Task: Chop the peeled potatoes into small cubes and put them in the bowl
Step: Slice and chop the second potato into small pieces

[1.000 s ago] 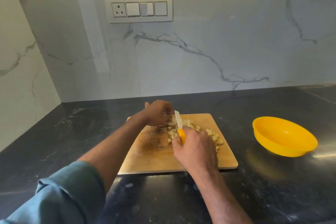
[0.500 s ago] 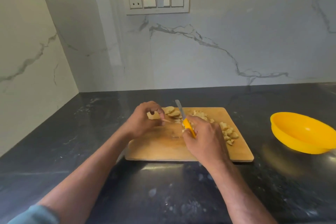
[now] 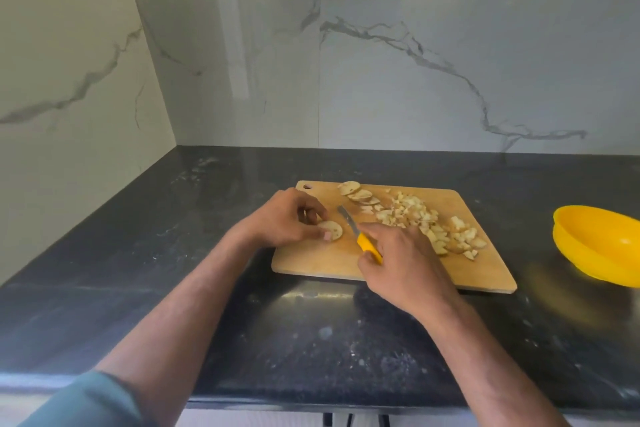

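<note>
Fingers (image 3: pixel 313 218) of the left hand (image 3: pixel 284 218) pinch a round potato slice (image 3: pixel 330 229) flat on the cutting board (image 3: pixel 485 263), likely steadying it for dicing. Right hand (image 3: pixel 398 260) curls round the knife (image 3: pixel 360 236), its long axis running up-left from handle to tip, beside the slice. Cubes (image 3: pixel 433 222) lie on the board's right half; the bowl (image 3: pixel 599 246) waits right of the board

A blue-grey sleeve (image 3: pixel 86 402) covers the left upper arm; both forearms and hands are bare.
</note>
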### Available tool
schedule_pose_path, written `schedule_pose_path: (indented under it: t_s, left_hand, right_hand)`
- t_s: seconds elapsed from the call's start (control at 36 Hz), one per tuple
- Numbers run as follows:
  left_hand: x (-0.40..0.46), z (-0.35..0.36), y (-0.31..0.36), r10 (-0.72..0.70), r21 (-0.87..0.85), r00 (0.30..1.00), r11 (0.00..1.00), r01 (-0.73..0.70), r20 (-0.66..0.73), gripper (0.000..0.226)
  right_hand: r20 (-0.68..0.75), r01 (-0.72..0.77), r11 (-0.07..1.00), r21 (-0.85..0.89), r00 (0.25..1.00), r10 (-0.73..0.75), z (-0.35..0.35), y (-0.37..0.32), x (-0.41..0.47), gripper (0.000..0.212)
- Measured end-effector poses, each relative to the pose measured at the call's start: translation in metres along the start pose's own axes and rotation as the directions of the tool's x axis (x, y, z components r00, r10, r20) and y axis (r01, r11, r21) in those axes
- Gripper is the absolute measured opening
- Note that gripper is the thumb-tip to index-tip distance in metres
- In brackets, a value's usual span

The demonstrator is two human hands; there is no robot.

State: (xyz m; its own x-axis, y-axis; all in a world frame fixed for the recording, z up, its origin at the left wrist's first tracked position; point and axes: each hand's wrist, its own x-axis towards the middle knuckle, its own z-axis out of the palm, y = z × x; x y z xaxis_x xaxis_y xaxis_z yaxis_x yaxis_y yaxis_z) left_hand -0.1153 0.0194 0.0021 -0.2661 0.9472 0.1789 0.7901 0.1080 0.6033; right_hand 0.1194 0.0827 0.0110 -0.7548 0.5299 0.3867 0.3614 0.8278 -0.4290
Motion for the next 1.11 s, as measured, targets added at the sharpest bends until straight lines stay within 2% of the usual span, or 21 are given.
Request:
schedule_pose_path:
  t_s: [0.14,0.25,0.39,0.53,0.75,0.94,1.06,1.11]
  left_hand:
    - [0.003,0.009,0.003,-0.047,0.062,0.998,0.997,0.049,-0.043,0.048]
    - [0.003,0.012,0.009,-0.087,0.098,0.990,0.990,0.098,-0.112,0.037]
    - [0.000,0.008,0.011,-0.028,0.069,0.995,0.997,0.034,-0.091,0.048]
    - [0.000,0.008,0.011,-0.024,0.046,0.994,0.998,0.029,-0.110,0.048]
    - [0.000,0.010,0.014,0.010,0.057,0.993,0.998,-0.003,-0.120,0.063]
    - [0.001,0.013,0.018,0.014,0.109,0.999,0.994,-0.009,-0.050,0.054]
    - [0.004,0.014,0.019,-0.002,0.227,0.999,0.974,0.013,-0.047,0.027]
    - [0.006,0.014,0.019,-0.012,0.251,0.999,0.968,0.025,-0.052,0.021]
  right_hand:
    - [0.067,0.013,0.999,-0.048,0.998,-0.010,0.003,-0.005,0.000,0.054]
    - [0.065,-0.055,0.997,-0.057,0.996,0.058,0.006,-0.001,0.003,0.042]
    - [0.016,-0.069,0.996,-0.065,0.997,0.070,0.008,-0.001,0.002,0.035]
    - [0.023,-0.048,0.998,-0.039,0.999,0.048,0.008,-0.009,0.003,0.045]
    - [0.030,-0.006,0.998,-0.056,1.000,0.008,0.014,-0.017,0.008,0.043]
    - [0.037,0.045,0.993,-0.106,0.998,-0.041,0.016,-0.024,0.005,0.045]
    - [0.057,0.037,0.987,-0.159,0.998,-0.028,0.018,-0.026,0.008,0.040]
    - [0.074,0.022,0.985,-0.171,0.997,-0.010,0.020,-0.027,0.009,0.036]
